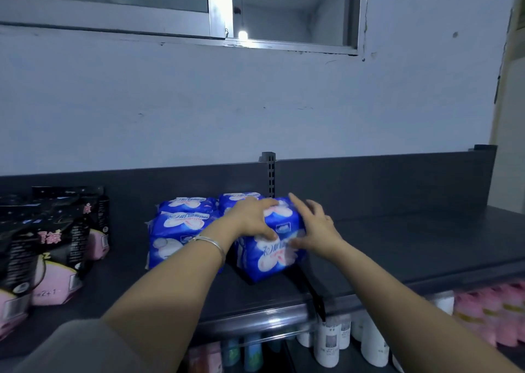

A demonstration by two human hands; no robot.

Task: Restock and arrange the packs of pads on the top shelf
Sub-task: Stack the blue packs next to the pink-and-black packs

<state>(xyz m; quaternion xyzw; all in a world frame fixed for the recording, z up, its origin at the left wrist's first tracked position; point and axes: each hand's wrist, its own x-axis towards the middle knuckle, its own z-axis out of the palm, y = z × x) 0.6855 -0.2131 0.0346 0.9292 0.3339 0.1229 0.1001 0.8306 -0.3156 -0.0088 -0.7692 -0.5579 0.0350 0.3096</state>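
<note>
Head view showed four blue packs of pads on the top shelf (397,244): three seated in a cluster (176,230) toward the back panel, and a fourth pack (272,253) just beside them on the right, tilted. The left hand (252,216) clasped the fourth pack's top, thumb on its front face. The right hand (315,225) gripped its right end. At least three black-and-pink packs (56,244) stood at the left, apart from the blue cluster. Bare shelf surface ran from the tilted pack to the right edge, and a strip lay bare along the front rail (255,318).
</note>
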